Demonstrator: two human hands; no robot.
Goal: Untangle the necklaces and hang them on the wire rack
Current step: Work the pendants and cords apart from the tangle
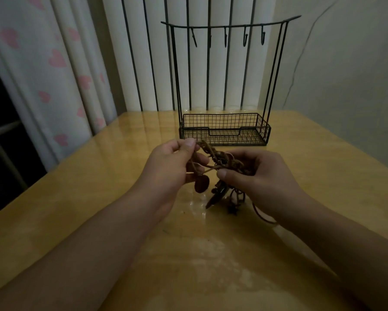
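Fingers [189,143] of the left hand [166,167] pinch one end of the brown knotted bundle of cord necklaces [220,161], and fingers [222,175] of the right hand [264,176] pinch the other end. The bundle hangs between the two hands, just above the shiny yellow wooden worktop [98,198]. It runs long-ways from upper left down to the right. Both hands are equally near it.

The cords look thin, bendy and twisted round each other. A flat, dark red, heart-shaped pendant [201,184] hangs under the left hand, and a dark pointed pendant [216,196] and small charms hang lower, close to the worktop.

The black wire rack with a mesh basket [224,131] stands behind the hands, near but apart. Its little hooks [245,39] up on the top bar hold nothing. I think the next pull should go sideways, hands apart, to loosen the knot.
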